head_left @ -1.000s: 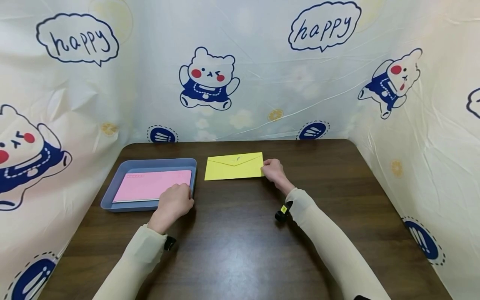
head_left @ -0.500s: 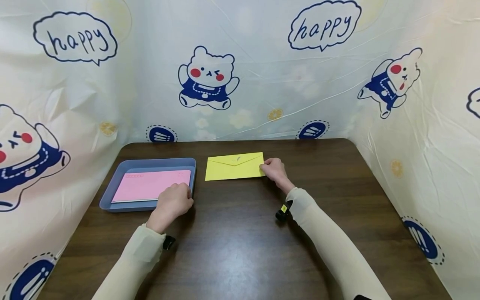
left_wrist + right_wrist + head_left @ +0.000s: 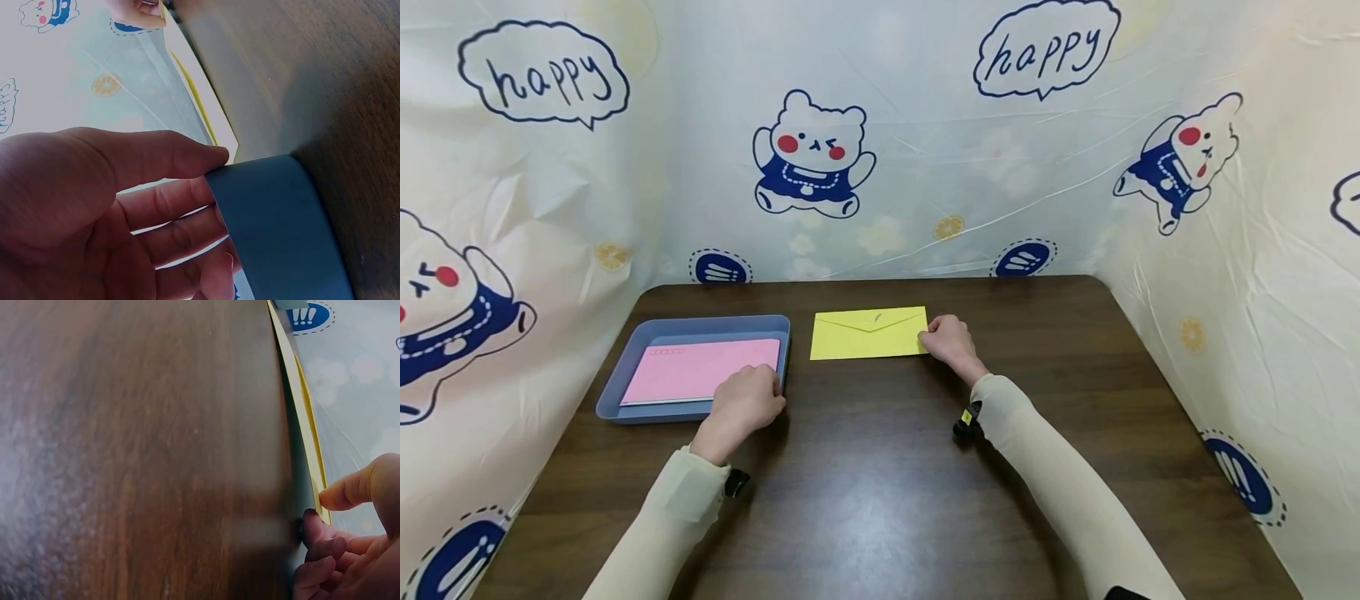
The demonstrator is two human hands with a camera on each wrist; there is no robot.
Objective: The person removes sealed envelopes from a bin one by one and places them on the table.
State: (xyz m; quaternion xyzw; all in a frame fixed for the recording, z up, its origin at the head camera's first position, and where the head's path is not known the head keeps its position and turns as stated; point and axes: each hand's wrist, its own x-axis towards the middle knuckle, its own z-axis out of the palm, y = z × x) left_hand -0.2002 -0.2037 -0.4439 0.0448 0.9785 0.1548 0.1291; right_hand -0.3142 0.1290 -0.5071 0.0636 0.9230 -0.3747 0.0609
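Note:
A blue-grey tray lies at the left of the table with a pink envelope in it. My left hand grips the tray's wall near its front right corner. In the left wrist view the thumb and fingers lie on either side of that wall. My right hand pinches the right end of a yellow envelope, flap side up, just right of the tray. The right wrist view has this envelope edge-on between thumb and fingers.
The brown wooden table spreads out in front of the tray and envelope. A patterned curtain closes off the back and both sides. A whitish edge shows beneath the pink envelope.
Both hands keep their holds on the tray and the yellow envelope. The far edge of the yellow envelope has dipped very slightly. The head view has shifted a little.

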